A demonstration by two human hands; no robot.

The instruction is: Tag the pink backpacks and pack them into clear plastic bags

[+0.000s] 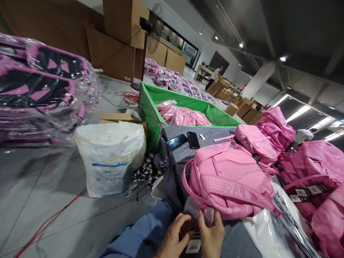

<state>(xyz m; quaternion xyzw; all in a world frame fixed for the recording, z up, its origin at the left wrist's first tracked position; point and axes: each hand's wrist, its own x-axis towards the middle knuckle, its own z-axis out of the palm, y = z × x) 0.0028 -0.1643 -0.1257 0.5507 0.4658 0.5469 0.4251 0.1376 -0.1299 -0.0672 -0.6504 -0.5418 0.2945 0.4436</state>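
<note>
A pink backpack (228,175) lies with its straps and padded back facing up, in front of me on a grey-covered surface. At its near edge, my right hand (212,233) pinches a translucent white sheet (192,208) beside the bag's loop. My left hand (176,234) is curled close by, thumb and forefinger at a dark hang tag (194,246) with a white barcode label. The exact grip of the left fingertips is partly hidden. Both hands are just below the bag.
Two phones, one black (193,140), lie beyond the backpack. More pink backpacks (314,165) crowd the right. A green-lined bin (150,107) holds pink items. On the left are a white sack (110,161), plastic-wrapped bags (40,86) and a red cable (53,216) on the floor.
</note>
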